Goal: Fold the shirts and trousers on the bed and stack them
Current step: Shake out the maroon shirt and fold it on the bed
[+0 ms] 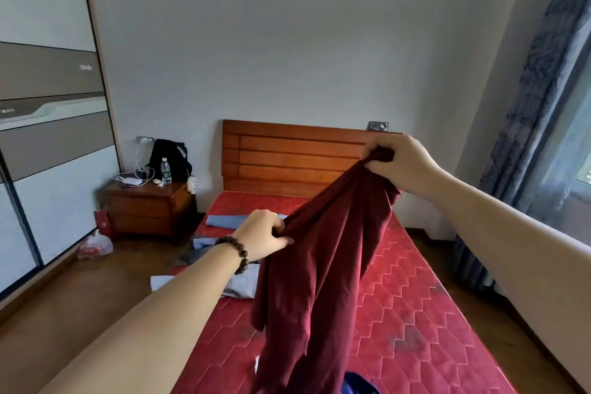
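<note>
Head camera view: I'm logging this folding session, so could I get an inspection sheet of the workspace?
Surface: bed with a red quilted mattress, wooden headboard at the far end.
Job's things: dark red garment held up above the mattress, unfolded; folded blue garment far left; grey and blue clothes at the left edge.
Clutter: something blue at the bottom edge, cannot tell what.
Hands: left hand and right hand each grip the dark red garment in curled fingers.
Cables: white charger leads on the nightstand.
Surroundings: water bottle, black backpack, wardrobe, curtain, plastic bag on the floor.
</note>
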The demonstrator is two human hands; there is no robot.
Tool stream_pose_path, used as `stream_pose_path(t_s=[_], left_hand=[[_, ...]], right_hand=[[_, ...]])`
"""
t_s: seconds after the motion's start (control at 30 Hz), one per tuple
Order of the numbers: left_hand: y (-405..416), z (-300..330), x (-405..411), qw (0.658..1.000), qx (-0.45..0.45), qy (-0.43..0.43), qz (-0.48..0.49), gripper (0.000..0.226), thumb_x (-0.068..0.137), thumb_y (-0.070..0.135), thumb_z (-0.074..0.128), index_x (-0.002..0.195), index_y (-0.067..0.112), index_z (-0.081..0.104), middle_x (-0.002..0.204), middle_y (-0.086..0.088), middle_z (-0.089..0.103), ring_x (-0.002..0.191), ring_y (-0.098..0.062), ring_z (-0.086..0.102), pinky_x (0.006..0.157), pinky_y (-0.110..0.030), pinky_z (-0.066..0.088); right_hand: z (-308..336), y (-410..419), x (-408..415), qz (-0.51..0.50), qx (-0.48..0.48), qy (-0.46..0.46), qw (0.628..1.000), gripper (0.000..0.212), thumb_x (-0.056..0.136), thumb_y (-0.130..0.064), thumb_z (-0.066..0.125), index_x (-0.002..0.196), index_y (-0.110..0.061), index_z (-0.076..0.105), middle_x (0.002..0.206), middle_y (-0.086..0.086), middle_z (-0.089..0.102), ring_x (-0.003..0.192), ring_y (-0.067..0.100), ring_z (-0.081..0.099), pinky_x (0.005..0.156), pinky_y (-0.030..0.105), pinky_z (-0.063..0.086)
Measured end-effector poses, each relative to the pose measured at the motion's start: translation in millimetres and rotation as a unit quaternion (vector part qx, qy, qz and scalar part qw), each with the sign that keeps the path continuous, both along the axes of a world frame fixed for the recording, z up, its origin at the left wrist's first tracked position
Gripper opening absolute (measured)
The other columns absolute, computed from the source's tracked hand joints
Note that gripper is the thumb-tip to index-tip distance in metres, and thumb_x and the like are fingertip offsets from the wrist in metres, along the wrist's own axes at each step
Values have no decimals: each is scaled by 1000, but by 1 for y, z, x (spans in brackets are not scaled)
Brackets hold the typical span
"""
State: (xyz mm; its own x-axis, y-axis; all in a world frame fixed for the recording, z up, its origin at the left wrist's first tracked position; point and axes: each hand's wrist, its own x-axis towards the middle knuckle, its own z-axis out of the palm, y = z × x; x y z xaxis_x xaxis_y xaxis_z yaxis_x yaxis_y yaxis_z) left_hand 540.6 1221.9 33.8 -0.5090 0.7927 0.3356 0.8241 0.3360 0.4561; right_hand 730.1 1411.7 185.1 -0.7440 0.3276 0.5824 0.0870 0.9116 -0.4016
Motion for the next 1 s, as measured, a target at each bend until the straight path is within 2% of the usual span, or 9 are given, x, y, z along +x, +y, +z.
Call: stream_pose_path(t_s=[0.13,0.23,0.3,0.4,0.47,0.6,0.67,0.8,1.0], left_hand=[[-10,-35,9,996,-57,-69,-8,26,80,29,64,59,13,61,56,1,62,53,-13,55,52,-27,39],[-15,-63,19,994,-66,-86,-19,21,78,30,62,63,14,64,65,1,67,62,-13,60,59,-28,44],[-18,-76,27,993,-52,-99,-25,21,79,29,62,66,13,65,70,-1,67,65,-13,60,63,-30,46],[-20,-83,36,996,-9,-85,-20,42,85,30,64,51,14,46,54,-4,53,49,-11,45,55,-30,34],[-24,-81,41,996,24,-81,-22,43,88,32,65,51,18,50,50,2,52,46,-7,44,54,-26,31],[-42,-70,49,993,75,-83,-25,14,88,22,66,85,12,75,78,-1,72,72,-13,65,68,-26,45],[-57,-62,53,994,83,-64,-5,9,84,21,69,77,16,73,73,4,69,73,-13,64,67,-25,44],[-98,-43,63,988,146,-10,44,45,83,24,68,48,29,40,49,13,43,48,-3,45,50,-20,27],[-190,-23,90,987,146,20,70,26,86,22,67,63,10,64,66,3,58,64,-13,55,61,-27,37]], right_hand=[[-18,-15,-6,-21,-4,2,1000,28,71,-5,65,72,-33,62,71,-21,61,69,-1,54,64,17,40],[-29,-21,-3,-53,-17,23,998,25,70,-5,64,75,-29,63,69,-23,58,66,-4,54,61,17,40],[-35,-25,1,-65,-23,25,997,25,70,-4,63,75,-28,64,68,-24,58,63,-10,54,56,8,38],[-44,-30,12,-79,-27,25,996,25,70,-3,62,75,-27,65,69,-24,60,68,-15,54,58,0,35],[-46,-33,22,-97,-36,41,994,24,70,-4,62,76,-27,67,74,-19,64,70,-11,56,60,-1,36],[-43,-46,50,-133,-34,64,988,23,71,-5,62,78,-26,67,76,-17,64,73,2,57,64,10,43],[-38,-58,63,-143,-27,75,987,22,72,-5,62,78,-24,67,74,-17,63,76,8,58,69,17,46],[-25,-91,87,-150,-21,106,983,22,72,-4,61,80,-24,68,73,-20,61,78,10,58,74,26,49],[-28,-160,125,-141,-33,149,978,22,72,-6,58,82,-22,68,73,-18,61,77,12,59,74,32,53]])
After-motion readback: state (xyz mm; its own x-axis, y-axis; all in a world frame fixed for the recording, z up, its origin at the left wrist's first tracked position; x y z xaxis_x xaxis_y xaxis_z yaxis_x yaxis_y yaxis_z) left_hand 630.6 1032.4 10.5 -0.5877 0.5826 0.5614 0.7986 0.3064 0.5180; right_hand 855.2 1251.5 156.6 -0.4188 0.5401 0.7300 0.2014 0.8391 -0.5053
